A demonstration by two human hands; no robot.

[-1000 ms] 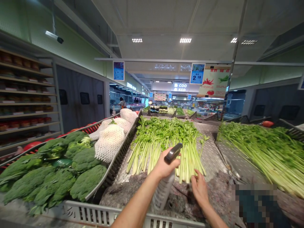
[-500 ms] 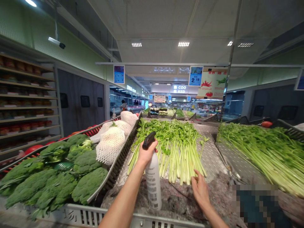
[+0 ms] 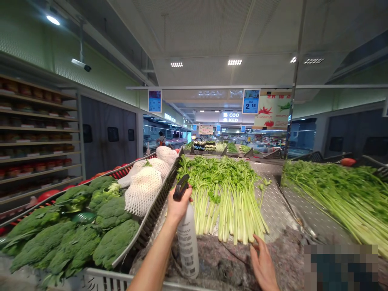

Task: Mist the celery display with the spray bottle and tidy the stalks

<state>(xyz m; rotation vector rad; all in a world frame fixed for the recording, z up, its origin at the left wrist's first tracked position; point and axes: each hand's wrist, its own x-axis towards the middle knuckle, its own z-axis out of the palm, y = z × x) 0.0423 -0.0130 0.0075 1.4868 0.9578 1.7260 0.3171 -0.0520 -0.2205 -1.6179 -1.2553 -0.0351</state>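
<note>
My left hand (image 3: 178, 205) is closed around the neck of a white spray bottle (image 3: 188, 246) with a black trigger head (image 3: 181, 187). The bottle stands roughly upright, slightly tilted, over the grey felt-like cloth (image 3: 221, 262) at the front of the display. To the right, my right hand (image 3: 262, 258) has its fingers stretched out and holds nothing. Its fingertips are close to the cut stalk ends of the celery (image 3: 233, 206); whether they touch, I cannot tell. The celery lies in a wide bunch, leaves away from me, on a metal sheet (image 3: 273, 202).
Left of the celery, a black slatted divider (image 3: 160, 198) borders broccoli (image 3: 72, 230) and produce in white foam nets (image 3: 144, 190). A mirror panel (image 3: 330, 202) on the right reflects celery. Price signs (image 3: 251, 101) hang above. A person (image 3: 161, 139) stands far back.
My left hand and the spray bottle have shifted a little left and down. My right hand has moved slightly down and right. The whole view has tilted up a little.
</note>
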